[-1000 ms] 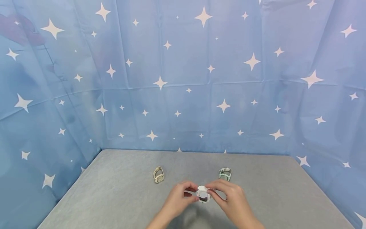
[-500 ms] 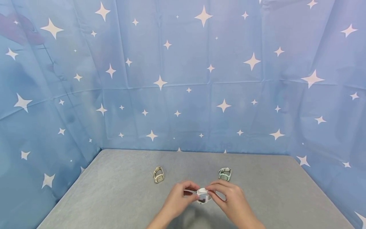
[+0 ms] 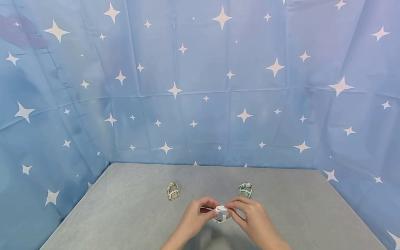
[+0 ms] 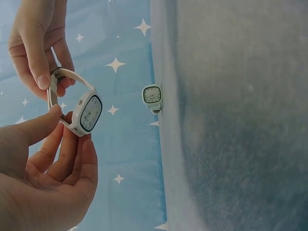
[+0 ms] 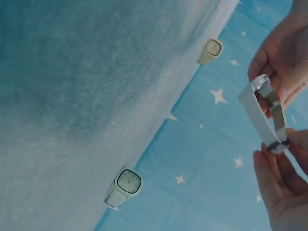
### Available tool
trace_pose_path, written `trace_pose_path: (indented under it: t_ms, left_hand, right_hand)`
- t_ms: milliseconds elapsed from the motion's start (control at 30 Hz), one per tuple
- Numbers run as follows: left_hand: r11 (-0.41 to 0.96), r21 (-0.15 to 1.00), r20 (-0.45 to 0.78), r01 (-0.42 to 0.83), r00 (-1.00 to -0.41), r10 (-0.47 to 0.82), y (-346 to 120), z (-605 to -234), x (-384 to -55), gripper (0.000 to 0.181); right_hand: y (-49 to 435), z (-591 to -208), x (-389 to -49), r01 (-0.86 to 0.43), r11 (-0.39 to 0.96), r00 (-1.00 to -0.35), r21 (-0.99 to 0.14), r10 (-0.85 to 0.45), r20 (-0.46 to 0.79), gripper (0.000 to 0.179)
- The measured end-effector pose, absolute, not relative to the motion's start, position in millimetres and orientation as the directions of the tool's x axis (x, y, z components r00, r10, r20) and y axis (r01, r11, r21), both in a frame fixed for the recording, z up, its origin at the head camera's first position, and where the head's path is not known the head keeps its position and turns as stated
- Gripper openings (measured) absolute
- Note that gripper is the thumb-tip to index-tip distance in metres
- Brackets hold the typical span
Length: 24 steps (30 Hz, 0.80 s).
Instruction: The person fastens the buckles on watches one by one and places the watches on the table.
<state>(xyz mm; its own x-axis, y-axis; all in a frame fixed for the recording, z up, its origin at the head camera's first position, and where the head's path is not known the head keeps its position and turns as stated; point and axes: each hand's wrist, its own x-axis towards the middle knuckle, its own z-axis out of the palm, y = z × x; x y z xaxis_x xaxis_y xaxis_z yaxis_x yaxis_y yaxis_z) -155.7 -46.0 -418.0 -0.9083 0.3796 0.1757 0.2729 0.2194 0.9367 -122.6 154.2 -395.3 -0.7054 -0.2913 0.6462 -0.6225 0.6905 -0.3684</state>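
A white wristwatch (image 3: 221, 208) is held up between both hands above the table. In the left wrist view, its square dial (image 4: 90, 113) points outward and its strap forms a loop. My left hand (image 3: 194, 217) pinches the watch by its case end, thumb on the inner side of the strap. My right hand (image 3: 254, 216) pinches the strap at the buckle end; the right wrist view shows the dark metal buckle (image 5: 277, 146) at those fingertips. Whether the buckle is fastened I cannot tell.
On the grey table (image 3: 131, 208), a beige watch (image 3: 174, 195) lies beyond the left hand. A pale green watch (image 3: 245, 194) lies just beyond the right hand. A blue star-patterned cloth (image 3: 200, 104) hangs behind and at both sides.
The white watch has tilted in the hands, and its raised strap part has come down into a flatter loop. Both hands stay nearly in place, and the two other watches lie unmoved.
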Motion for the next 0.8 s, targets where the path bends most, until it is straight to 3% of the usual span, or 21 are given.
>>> trace_pose_path:
  t_ms: [400,800]
  left_hand:
    - [0.232,0.935,0.162,0.268,-0.905,0.393,-47.2,-416.1,-153.9,0.009]
    - [0.259,0.919,0.177,0.297,-0.898,0.403,-48.7,-415.3,-154.0,0.008]
  right_hand:
    - [157.8,-395.9,-124.8,-0.680,0.646,-0.692,-0.347,-0.410,0.594,0.015]
    - [154.7,-398.2,-126.5,-0.688,0.628,-0.692,-0.363,-0.418,0.589,0.017]
